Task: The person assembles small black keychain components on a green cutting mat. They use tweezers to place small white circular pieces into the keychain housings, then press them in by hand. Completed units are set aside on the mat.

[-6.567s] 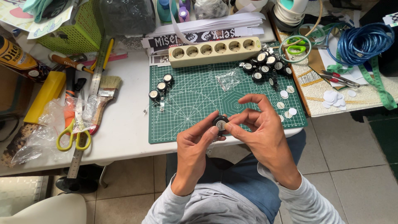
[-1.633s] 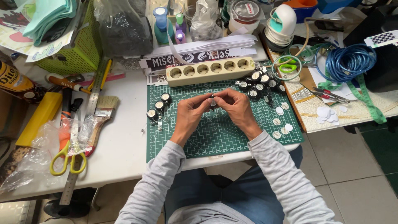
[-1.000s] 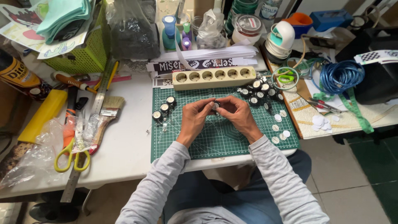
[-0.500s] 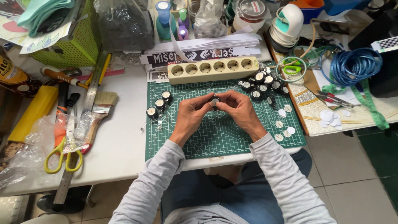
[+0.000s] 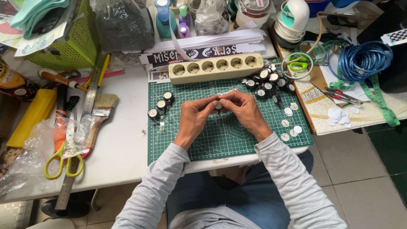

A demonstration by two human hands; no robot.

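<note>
At the centre of the frame I see my left hand (image 5: 196,120) and right hand (image 5: 245,111) meeting over the green cutting mat (image 5: 220,144), fingertips of both pinched together on one small black round piece (image 5: 218,105)

White table (image 5: 123,140) carries green cutting mat (image 5: 220,140), scissors (image 5: 63,161), paintbrush (image 5: 99,114) (left side), power strip (image 5: 216,68).
</note>
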